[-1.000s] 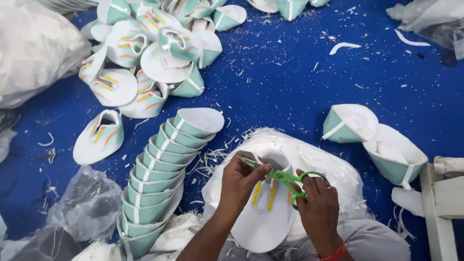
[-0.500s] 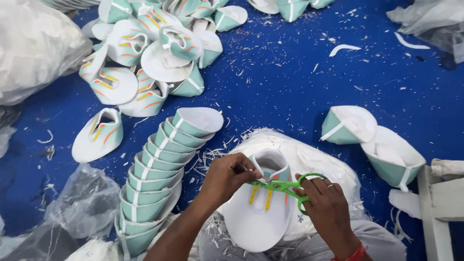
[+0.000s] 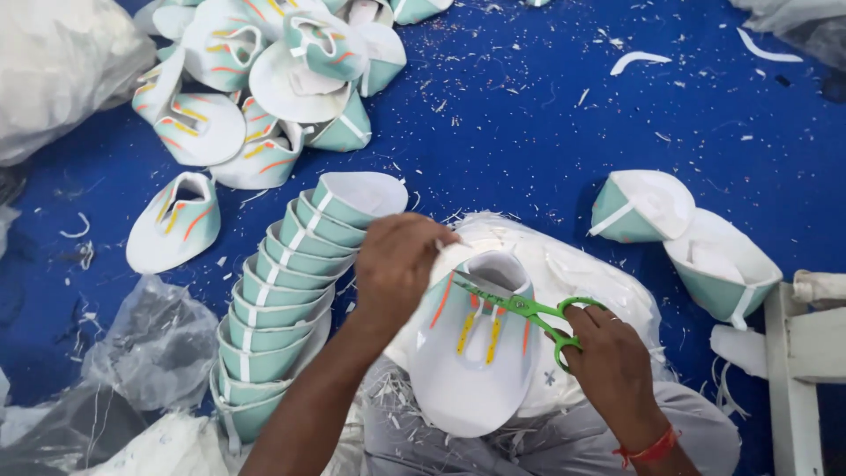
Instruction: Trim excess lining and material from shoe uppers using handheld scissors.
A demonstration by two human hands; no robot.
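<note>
Across whole view, blue floor cloth (image 3: 546, 123) strewn with white trimmings. Top left, big white plastic bag (image 3: 53, 70); bottom left, crumpled clear plastic (image 3: 150, 353). Upper left, loose heap of white-and-teal shoe uppers (image 3: 264, 79) with orange and yellow stripes, one single upper (image 3: 172, 225) lying apart just below it. Centre left, nested stack of teal-and-white pieces (image 3: 282, 291) curving from bottom edge up toward middle. Centre, white bundle (image 3: 582, 273) on lap, under the work. Right, two teal-and-white pieces (image 3: 687, 238) touching each other, near white frame corner (image 3: 797, 353). Held over lap, white shoe upper (image 3: 476, 370) with teal sides, orange and yellow stripes, opening facing up. Left hand (image 3: 401, 264) clamped on upper's top left edge, grip closed around it. Right hand (image 3: 612, 366) with red wrist thread, fingers through green scissors (image 3: 529, 308) handles, grip closed on them; blades narrowly parted at rim of upper's opening, just beside left hand's fingers.
</note>
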